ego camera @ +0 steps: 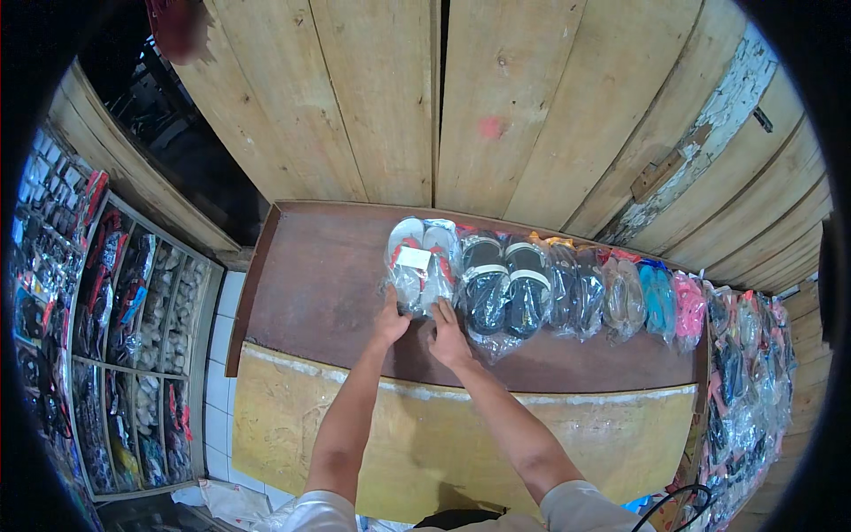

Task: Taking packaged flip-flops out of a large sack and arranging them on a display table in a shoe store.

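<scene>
A pair of white sandals with red straps [439, 266], bagged in clear plastic with a white paper on top, lies on the brown tabletop [319, 279]. My left hand [391, 319] touches the lower left edge of this bag. My right hand [449, 336] rests its fingers at the lower right edge. Directly right of it lie bagged black sandals with white bands [508, 286]. Further right in the row are dark footwear [575, 292], beige shoes [623, 296], blue shoes [657, 302] and pink shoes [690, 306], all in clear plastic.
A raised wooden rim [252, 299] borders the tabletop. Nearer to me is a yellowish panel [399, 439]. A compartmented shelf of bagged footwear [139, 359] stands at left; more bagged footwear [748, 372] is stacked at right. Wooden planks [379, 100] form the wall. A black cable [678, 492] loops at lower right.
</scene>
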Motion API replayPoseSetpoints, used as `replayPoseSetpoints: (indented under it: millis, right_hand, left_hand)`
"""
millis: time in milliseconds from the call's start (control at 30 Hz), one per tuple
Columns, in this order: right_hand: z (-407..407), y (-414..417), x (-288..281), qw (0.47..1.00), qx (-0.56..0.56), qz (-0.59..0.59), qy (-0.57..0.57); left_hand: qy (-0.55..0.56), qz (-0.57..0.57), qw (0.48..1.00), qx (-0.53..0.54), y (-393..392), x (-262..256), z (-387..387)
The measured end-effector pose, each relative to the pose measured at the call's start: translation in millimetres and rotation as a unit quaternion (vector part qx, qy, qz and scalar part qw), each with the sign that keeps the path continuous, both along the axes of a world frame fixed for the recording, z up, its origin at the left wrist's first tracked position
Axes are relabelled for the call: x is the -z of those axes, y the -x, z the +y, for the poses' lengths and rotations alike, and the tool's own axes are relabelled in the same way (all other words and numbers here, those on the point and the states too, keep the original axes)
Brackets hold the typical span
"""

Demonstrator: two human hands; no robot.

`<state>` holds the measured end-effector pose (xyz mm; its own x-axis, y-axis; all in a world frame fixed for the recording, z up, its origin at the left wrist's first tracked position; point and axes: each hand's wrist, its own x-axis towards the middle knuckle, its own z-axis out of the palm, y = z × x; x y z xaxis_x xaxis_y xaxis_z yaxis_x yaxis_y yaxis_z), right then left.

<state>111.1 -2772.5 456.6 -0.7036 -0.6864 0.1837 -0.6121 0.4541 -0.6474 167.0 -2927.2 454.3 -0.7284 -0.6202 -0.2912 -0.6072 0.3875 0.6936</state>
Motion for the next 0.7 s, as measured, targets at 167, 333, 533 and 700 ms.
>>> replayPoseSetpoints:
  millis: [167, 333, 533, 700]
  right_hand:
    - [37.9, -1.8, -27.9, 0.998, -0.062, -0.014, -0.010]
    - [78.6, -2.2, -62.1, 0.931, 0.344, 0.091, -0.084]
    - [110.4, 23.9, -28.4, 0.941, 0.338, 0.006, -0.023]
    - [94.5, 12.4, -29.4, 0.945, 0.326, -0.023, -0.025]
  left_hand:
    - [0.086, 0.053, 0.995, 0.000, -11.0, 1.9, -8.5]
    - [0.094, 0.135, 0.985, -0.048, -9.5, 1.3, -8.8]
    - [0.053, 0.023, 0.998, 0.008, 10.2, 14.1, -7.6]
    - [0.085, -0.003, 0.996, -0.011, 21.1, 17.4, -7.2]
